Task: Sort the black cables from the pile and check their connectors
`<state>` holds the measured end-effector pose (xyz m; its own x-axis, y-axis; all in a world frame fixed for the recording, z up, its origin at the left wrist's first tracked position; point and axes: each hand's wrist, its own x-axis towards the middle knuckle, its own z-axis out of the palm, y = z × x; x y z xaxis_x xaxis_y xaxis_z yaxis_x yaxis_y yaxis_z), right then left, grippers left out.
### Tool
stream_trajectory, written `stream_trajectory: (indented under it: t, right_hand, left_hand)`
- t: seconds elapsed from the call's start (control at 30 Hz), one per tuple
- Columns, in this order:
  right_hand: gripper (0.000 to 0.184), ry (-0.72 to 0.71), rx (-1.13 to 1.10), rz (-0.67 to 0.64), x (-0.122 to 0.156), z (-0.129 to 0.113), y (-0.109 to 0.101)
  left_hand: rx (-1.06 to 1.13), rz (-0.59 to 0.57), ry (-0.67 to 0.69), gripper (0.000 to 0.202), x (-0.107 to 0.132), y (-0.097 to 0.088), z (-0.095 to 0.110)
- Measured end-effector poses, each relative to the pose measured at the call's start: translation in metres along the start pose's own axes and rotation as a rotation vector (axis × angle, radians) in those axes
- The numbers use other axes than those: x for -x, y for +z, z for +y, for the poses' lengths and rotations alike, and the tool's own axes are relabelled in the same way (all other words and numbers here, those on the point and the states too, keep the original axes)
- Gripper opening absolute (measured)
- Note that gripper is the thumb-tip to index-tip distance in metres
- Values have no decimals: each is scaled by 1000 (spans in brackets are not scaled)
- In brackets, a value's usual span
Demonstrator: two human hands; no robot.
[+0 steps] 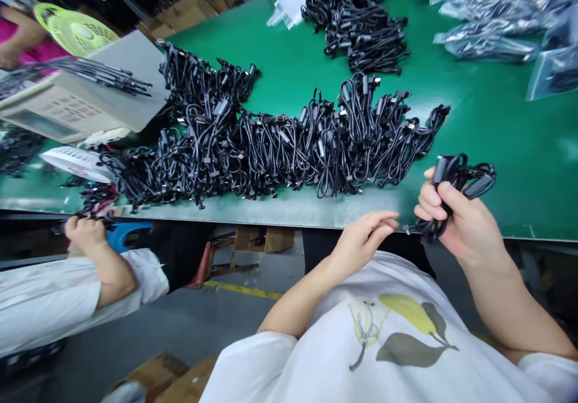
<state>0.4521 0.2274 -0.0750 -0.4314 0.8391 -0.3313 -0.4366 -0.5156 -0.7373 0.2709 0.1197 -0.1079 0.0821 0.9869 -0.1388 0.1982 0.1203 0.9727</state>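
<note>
My right hand [458, 219] is closed round a coiled black cable bundle [465, 177], held just above the near edge of the green table [497, 126]. My left hand [365, 237] hovers empty a little left of it, fingers stretched out toward the bundle, over my lap and below the table edge. A long heap of black coiled cables [280, 144] lies across the table in front of me, its right end close to my right hand.
A second cable heap [356, 23] lies further back. Clear plastic bags with cables [501, 17] fill the far right. A co-worker's hand [85, 234] holds cables at the left. A white machine [76, 105] and a green fan [74, 29] stand at the far left.
</note>
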Motion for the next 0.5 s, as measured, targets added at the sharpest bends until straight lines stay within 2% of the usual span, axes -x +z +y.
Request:
stream_trajectory:
  t: [0.07, 0.13, 0.2, 0.23, 0.3, 0.37, 0.4, 0.47, 0.5]
  right_hand:
    - [28, -57, -10, 49, -4, -8, -18]
    - [25, -102, -13, 92, -9, -16, -35]
    - [22, -121, -25, 108, -12, -21, -47]
    - [21, -120, -30, 107, -13, -21, -52]
    - [19, -109, -18, 116, -14, -20, -62]
    - [20, -95, 38, 151, -11, -17, -71]
    - [22, -92, 68, 170, -8, -16, -75]
    - [21, -88, 109, 174, -4, -15, -79]
    - [19, -79, 119, 147, -5, -15, -77]
  left_hand:
    - [-352, 107, 198, 34, -6, 1, 2]
    - [-620, 156, 362, 32, -21, 7, 7]
    - [-769, 154, 459, 34, -49, 17, 15]
    - [-775, 140, 475, 35, -68, 25, 19]
    - [-582, 102, 405, 37, -110, 42, 28]
    - [-135, 130, 211, 41, -153, 59, 37]
    - [-45, 145, 168, 37, -170, 65, 42]
    - [86, 169, 116, 21, -191, 66, 51]
    - [147, 196, 106, 23, -193, 58, 54]
